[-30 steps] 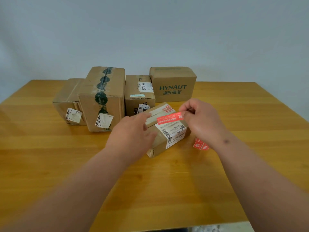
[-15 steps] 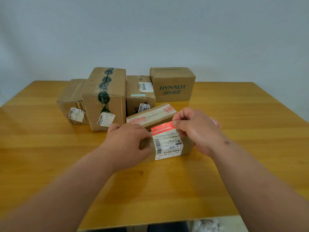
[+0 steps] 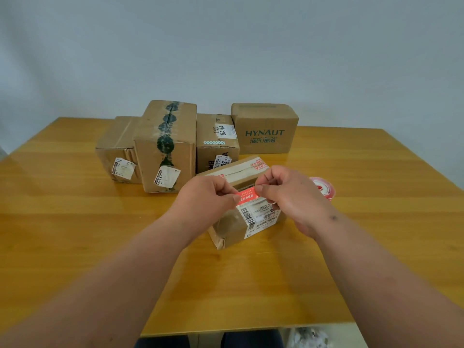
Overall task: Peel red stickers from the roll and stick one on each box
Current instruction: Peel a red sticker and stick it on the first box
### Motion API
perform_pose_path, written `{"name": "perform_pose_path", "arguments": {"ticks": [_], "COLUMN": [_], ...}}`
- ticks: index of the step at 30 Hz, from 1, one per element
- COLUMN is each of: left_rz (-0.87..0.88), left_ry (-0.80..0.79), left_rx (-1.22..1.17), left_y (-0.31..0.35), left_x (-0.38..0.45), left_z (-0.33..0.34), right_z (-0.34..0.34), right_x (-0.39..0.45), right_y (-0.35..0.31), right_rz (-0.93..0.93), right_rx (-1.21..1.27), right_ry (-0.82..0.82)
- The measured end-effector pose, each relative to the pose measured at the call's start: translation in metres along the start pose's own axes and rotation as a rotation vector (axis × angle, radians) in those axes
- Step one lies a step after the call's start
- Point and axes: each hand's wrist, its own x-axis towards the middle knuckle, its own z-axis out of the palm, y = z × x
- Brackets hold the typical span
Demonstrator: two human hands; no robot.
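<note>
A small cardboard box point(image 3: 229, 226) with a white barcode label lies nearest me on the table. A red sticker point(image 3: 247, 196) stretches over its top near edge. My left hand point(image 3: 204, 199) pinches the sticker's left end and my right hand point(image 3: 288, 194) pinches its right end. The red-and-white sticker roll point(image 3: 324, 188) lies on the table just right of my right hand, partly hidden by it. Behind stand several more boxes: a low one point(image 3: 118, 144), a tall one with dark tape point(image 3: 167, 144), a narrow one marked BAHA point(image 3: 216, 140) and a HYNAUT box point(image 3: 265, 129).
The wooden table point(image 3: 376, 172) reaches back to a plain grey wall. Its near edge point(image 3: 251, 329) runs just above my legs. Old red-printed tape shows on the small box's far top point(image 3: 258, 164).
My left hand has come off the small box and taken the sticker's left end. The sticker roll shows again to the right of my right hand.
</note>
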Motion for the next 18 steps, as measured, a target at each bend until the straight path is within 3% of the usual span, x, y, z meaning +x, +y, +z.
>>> {"name": "perform_pose_path", "arguments": {"ticks": [5,11,18], "left_rz": [-0.020,-0.023,0.031], "left_ry": [0.021,-0.149,-0.021], "left_rx": [0.165,0.572,0.527], "left_y": [0.003,0.022,0.007], "left_x": [0.005,0.016,0.017], "left_z": [0.005,0.010,0.024], "right_z": [0.007,0.008,0.005], "right_x": [0.009,0.014,0.020], "right_y": [0.005,0.011,0.018], "right_rz": [-0.069,-0.075,-0.087], "right_rx": [-0.267,-0.488,-0.568], "right_ry": [0.040,0.069,0.016]}}
